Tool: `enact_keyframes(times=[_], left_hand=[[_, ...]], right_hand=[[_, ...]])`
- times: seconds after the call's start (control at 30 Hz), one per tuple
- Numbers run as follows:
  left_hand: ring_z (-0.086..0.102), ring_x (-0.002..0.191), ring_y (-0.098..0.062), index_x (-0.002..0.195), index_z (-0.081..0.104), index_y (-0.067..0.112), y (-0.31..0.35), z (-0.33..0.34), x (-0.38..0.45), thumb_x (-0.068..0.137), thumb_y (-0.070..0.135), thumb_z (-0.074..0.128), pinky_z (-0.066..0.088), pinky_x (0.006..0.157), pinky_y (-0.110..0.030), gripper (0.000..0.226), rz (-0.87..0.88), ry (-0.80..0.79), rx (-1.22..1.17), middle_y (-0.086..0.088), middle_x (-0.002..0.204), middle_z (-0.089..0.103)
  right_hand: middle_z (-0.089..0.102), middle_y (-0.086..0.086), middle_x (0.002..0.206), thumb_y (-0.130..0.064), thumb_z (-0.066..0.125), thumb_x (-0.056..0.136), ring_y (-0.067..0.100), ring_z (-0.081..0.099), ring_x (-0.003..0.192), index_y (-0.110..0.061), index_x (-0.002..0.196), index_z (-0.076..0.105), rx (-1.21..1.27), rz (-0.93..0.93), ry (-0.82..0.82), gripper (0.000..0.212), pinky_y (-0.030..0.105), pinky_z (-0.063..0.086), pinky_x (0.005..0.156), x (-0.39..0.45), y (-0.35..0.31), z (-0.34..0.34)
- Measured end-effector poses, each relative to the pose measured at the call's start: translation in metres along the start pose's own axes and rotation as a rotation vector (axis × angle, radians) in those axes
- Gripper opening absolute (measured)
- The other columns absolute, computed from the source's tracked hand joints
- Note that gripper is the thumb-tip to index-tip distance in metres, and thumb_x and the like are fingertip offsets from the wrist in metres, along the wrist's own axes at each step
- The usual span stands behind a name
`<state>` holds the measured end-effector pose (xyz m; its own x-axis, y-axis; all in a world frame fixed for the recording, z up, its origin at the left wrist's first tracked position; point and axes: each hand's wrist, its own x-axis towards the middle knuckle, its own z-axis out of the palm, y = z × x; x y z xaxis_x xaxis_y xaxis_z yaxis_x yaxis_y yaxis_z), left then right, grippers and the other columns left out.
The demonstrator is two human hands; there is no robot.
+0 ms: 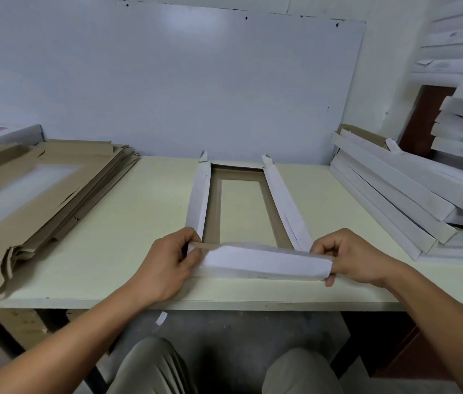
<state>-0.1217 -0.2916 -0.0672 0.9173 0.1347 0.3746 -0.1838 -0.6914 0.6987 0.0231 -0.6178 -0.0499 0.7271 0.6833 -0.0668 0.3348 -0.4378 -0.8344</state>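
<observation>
The box blank (241, 206) lies at the desk's (145, 251) front edge, centred before me. My left hand (167, 265) and right hand (358, 260) each pinch an end of its near flap (264, 261), so it folds evenly.

Cardboard stack (34, 189) cut off at left, box pile (412, 194) cut off at right, print on near flap (264, 261) unreadable, flap ends hidden in left grip (167, 265) and right grip (358, 260).
</observation>
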Motion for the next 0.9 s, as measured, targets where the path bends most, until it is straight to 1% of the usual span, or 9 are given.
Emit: enact_keyframes(times=[0.1, 0.2, 0.27, 0.33, 0.43, 0.53, 0.67, 0.8, 0.9], left_hand=[[0.035, 0.057, -0.015, 0.072, 0.047, 0.008, 0.000, 0.006, 0.007, 0.095, 0.023, 0.057, 0.029, 0.053, -0.024, 0.030, -0.091, 0.063, 0.088, -0.001, 0.060, 0.042], [0.041, 0.058, -0.015, 0.079, 0.052, 0.010, 0.000, 0.010, 0.013, 0.091, 0.019, 0.060, 0.031, 0.052, -0.023, 0.017, -0.159, 0.090, 0.111, 0.001, 0.062, 0.049], [0.045, 0.059, -0.015, 0.092, 0.052, 0.017, 0.002, 0.012, 0.014, 0.088, 0.015, 0.060, 0.034, 0.053, -0.026, 0.008, -0.185, 0.088, 0.101, 0.001, 0.064, 0.052], [0.045, 0.058, -0.014, 0.103, 0.047, 0.024, 0.004, 0.015, 0.012, 0.087, 0.011, 0.057, 0.036, 0.053, -0.026, 0.023, -0.194, 0.087, 0.066, 0.002, 0.061, 0.049], [0.044, 0.055, -0.012, 0.106, 0.045, 0.026, 0.004, 0.018, 0.010, 0.087, 0.007, 0.055, 0.035, 0.052, -0.021, 0.028, -0.173, 0.095, 0.079, -0.001, 0.058, 0.048], [0.046, 0.055, -0.010, 0.090, 0.053, 0.020, 0.006, 0.019, 0.012, 0.084, 0.006, 0.054, 0.033, 0.050, -0.019, 0.016, -0.176, 0.105, 0.137, 0.005, 0.053, 0.048], [0.052, 0.067, -0.018, 0.074, 0.057, 0.016, 0.008, 0.022, 0.017, 0.083, 0.008, 0.052, 0.042, 0.060, -0.033, 0.013, -0.178, 0.067, 0.246, 0.008, 0.061, 0.055], [0.045, 0.096, -0.026, 0.081, 0.065, 0.009, 0.007, 0.026, 0.018, 0.088, 0.018, 0.048, 0.042, 0.081, -0.038, 0.020, -0.183, 0.013, 0.522, -0.001, 0.092, 0.055], [0.043, 0.094, -0.018, 0.074, 0.062, 0.018, 0.015, 0.029, 0.011, 0.089, 0.034, 0.034, 0.034, 0.090, -0.037, 0.035, 0.045, 0.010, 0.594, 0.006, 0.093, 0.050]], right_hand=[[0.067, 0.026, 0.087, -0.004, 0.058, 0.096, 0.041, 0.071, 0.077, -0.001, 0.090, 0.077, 0.106, 0.014, -0.046, 0.019, 0.032, 0.058, 0.074, -0.002, 0.000, -0.004], [0.059, 0.030, 0.083, -0.038, 0.048, 0.103, 0.042, 0.068, 0.075, 0.002, 0.083, 0.074, 0.274, 0.068, -0.035, 0.052, 0.028, 0.057, 0.074, -0.006, -0.006, -0.003], [0.059, 0.023, 0.072, -0.055, 0.049, 0.095, 0.033, 0.066, 0.065, -0.004, 0.071, 0.071, 0.203, 0.067, 0.019, 0.061, 0.034, 0.058, 0.071, -0.007, -0.007, 0.002], [0.059, 0.012, 0.063, -0.040, 0.056, 0.098, 0.026, 0.063, 0.057, -0.009, 0.070, 0.067, 0.073, 0.055, 0.114, 0.043, 0.041, 0.058, 0.066, -0.004, -0.003, 0.009], [0.057, -0.008, 0.063, -0.017, 0.061, 0.098, 0.013, 0.055, 0.054, -0.024, 0.097, 0.064, -0.106, 0.009, 0.248, 0.008, 0.033, 0.051, 0.057, -0.001, 0.002, 0.017], [0.056, -0.017, 0.090, -0.037, 0.058, 0.095, 0.004, 0.055, 0.072, -0.039, 0.093, 0.060, -0.400, -0.130, 0.335, 0.004, 0.021, 0.042, 0.067, -0.004, -0.002, 0.025], [0.051, -0.024, 0.102, -0.078, 0.042, 0.083, 0.000, 0.046, 0.101, -0.039, 0.092, 0.064, -0.729, -0.100, 0.141, 0.046, 0.023, 0.043, 0.079, -0.011, -0.012, 0.031], [0.060, -0.012, 0.087, -0.061, 0.040, 0.096, 0.010, 0.039, 0.098, -0.027, 0.091, 0.065, -0.973, -0.126, 0.089, 0.043, 0.030, 0.034, 0.087, -0.011, -0.014, 0.032], [0.058, -0.008, 0.079, -0.051, 0.040, 0.100, 0.011, 0.035, 0.096, -0.020, 0.079, 0.063, -1.023, -0.185, 0.093, 0.043, 0.029, 0.028, 0.088, -0.008, -0.018, 0.034]])
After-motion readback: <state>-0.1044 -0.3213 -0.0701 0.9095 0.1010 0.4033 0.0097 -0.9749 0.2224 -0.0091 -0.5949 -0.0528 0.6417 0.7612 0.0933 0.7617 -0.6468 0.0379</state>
